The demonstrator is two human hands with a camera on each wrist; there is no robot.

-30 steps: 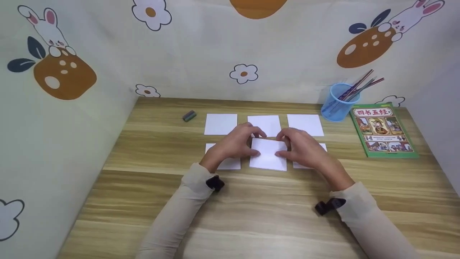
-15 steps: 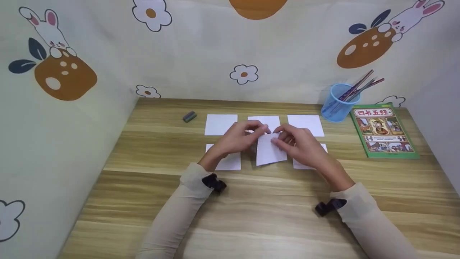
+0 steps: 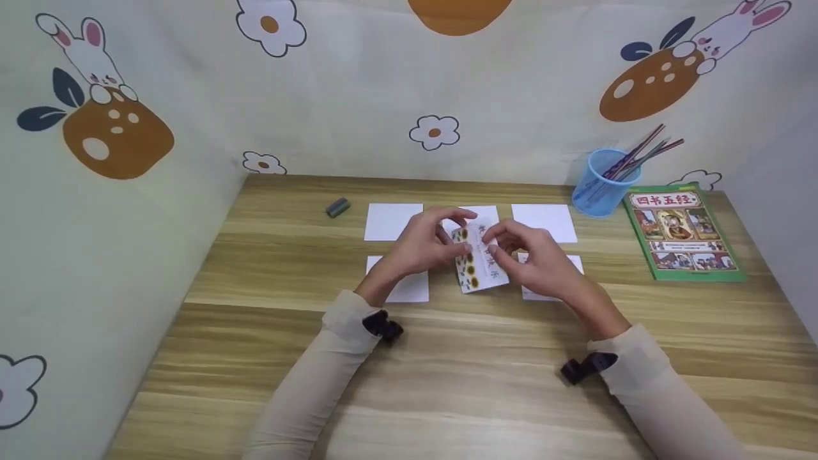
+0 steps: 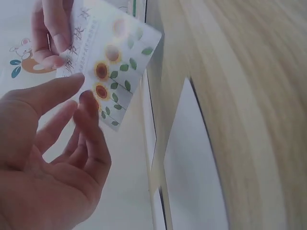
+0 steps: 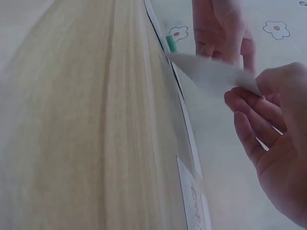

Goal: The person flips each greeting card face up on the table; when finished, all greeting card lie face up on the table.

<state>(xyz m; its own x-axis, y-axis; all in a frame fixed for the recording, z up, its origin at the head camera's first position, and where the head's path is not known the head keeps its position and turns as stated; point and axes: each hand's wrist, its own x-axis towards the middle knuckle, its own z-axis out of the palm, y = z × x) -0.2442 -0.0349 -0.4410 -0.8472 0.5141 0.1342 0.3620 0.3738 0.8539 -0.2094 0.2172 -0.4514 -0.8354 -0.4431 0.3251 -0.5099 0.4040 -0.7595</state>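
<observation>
From my remote seat I see a person's right hand pinching a sunflower-printed paper card by its edge between thumb and fingers. The card is raised over the wooden surface, tilted, between the front-left white card and the front-right white card. I judge that this edge grip leaves most of the flowers and script uncovered. The left hand is released: its fingers curve loosely before the print, perhaps to steady the sheet; I cannot tell whether a tip touches it. Behind, the back-left card, back-middle card and back-right card lie along the surface's back edge, probably spaced for lifting singly. A grey-green block lies toward the back-left corner. Near the back-right corner, a blue cup keeps pencils together, beside a green-bordered book lying flat.
</observation>
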